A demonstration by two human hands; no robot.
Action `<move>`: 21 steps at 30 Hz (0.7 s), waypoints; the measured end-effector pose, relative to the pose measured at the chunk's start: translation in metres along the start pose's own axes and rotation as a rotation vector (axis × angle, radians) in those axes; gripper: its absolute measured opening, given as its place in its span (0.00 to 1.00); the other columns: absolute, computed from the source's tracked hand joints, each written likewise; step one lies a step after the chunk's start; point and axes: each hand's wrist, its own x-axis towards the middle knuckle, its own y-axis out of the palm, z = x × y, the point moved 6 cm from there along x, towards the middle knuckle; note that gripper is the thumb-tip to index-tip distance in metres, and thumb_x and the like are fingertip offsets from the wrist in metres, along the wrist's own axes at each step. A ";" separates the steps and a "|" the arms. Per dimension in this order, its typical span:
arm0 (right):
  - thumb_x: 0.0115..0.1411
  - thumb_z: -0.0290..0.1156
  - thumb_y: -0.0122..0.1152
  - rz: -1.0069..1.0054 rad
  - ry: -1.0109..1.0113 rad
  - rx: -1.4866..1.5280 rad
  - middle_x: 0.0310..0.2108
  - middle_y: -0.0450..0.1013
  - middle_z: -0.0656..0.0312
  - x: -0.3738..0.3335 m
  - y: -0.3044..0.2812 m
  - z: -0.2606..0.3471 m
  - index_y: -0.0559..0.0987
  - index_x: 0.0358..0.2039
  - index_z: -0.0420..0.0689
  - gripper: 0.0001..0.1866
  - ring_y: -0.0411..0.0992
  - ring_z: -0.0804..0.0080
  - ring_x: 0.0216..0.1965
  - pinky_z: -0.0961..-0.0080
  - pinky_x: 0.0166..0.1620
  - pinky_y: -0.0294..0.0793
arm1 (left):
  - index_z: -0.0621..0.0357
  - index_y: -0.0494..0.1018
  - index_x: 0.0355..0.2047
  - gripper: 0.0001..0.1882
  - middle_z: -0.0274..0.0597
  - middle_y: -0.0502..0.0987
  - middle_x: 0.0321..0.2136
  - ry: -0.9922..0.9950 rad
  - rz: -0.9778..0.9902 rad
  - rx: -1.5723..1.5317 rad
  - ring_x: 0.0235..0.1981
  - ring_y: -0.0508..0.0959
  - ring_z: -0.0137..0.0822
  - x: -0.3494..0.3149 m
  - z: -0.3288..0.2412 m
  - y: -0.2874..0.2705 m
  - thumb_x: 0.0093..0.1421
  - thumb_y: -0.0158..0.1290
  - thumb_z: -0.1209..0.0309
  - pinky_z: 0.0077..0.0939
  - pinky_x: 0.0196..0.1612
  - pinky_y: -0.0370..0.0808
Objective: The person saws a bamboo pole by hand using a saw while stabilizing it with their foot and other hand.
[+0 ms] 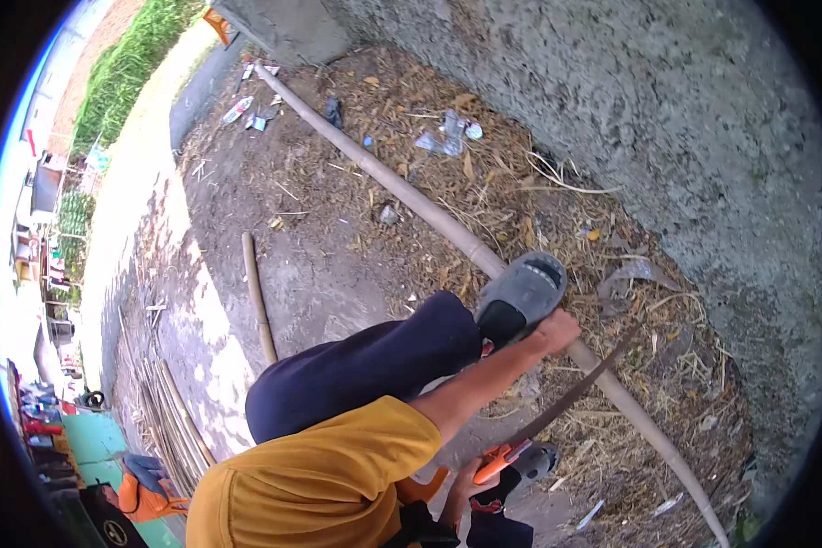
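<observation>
- Along the littered ground beside the rough grey wall (630,110): one long bamboo pole (457,236), slanting from upper left to lower right, with ringed joints and a slight bend near its lower right end
- Left hand (555,331): curled over the pole just beside the grey shoe (525,288), which rests on it; finger undersides hidden, so firmness of hold cannot be read
- Right hand (466,479): closed around the orange handle (495,463) of a long dark blade (562,402), probably a saw; teeth not made out
- Blade crosses the pole in this view, on the far side of the left hand from the shoe; whether it touches the pole, cannot tell
- Handling, judged: pole stiff along its length, probably hollow, so light for its size but awkward at the ends; smooth round skin likely to roll or slip under a loose palm
- Fragility, judged: tough overall, though walls could split lengthwise and leave sharp splinters
- Best hold, judged: palm over the top, close to a joint and near the shoe, fingers well clear of the blade
- Nearby: a shorter pole (259,301) apart on bare soil; a bundle of thin poles (169,411) farther left; clear plastic scrap (447,135) among dry leaves
</observation>
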 end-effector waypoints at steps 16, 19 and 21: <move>0.61 0.29 0.67 -0.081 -0.357 -0.018 0.39 0.80 0.48 -0.004 -0.008 0.062 0.78 0.51 0.29 0.21 0.77 0.62 0.37 0.65 0.41 0.76 | 0.50 0.80 0.52 0.29 0.42 0.82 0.47 -0.143 0.417 0.194 0.46 0.81 0.48 -0.048 0.000 -0.175 0.51 0.69 0.56 0.58 0.48 0.75; 0.62 0.30 0.68 -0.109 -0.401 0.017 0.42 0.81 0.47 -0.003 -0.013 0.057 0.78 0.53 0.30 0.22 0.78 0.61 0.38 0.65 0.42 0.77 | 0.49 0.81 0.50 0.26 0.41 0.82 0.46 -0.141 0.280 0.232 0.44 0.82 0.46 -0.072 -0.009 -0.240 0.51 0.68 0.58 0.55 0.43 0.77; 0.54 0.20 0.61 -0.159 -0.254 -0.120 0.29 0.75 0.56 0.014 0.002 0.026 0.79 0.40 0.28 0.13 0.72 0.67 0.28 0.66 0.34 0.72 | 0.51 0.82 0.48 0.23 0.42 0.83 0.44 -0.151 0.266 0.195 0.43 0.83 0.46 -0.087 -0.006 -0.269 0.50 0.67 0.61 0.52 0.38 0.79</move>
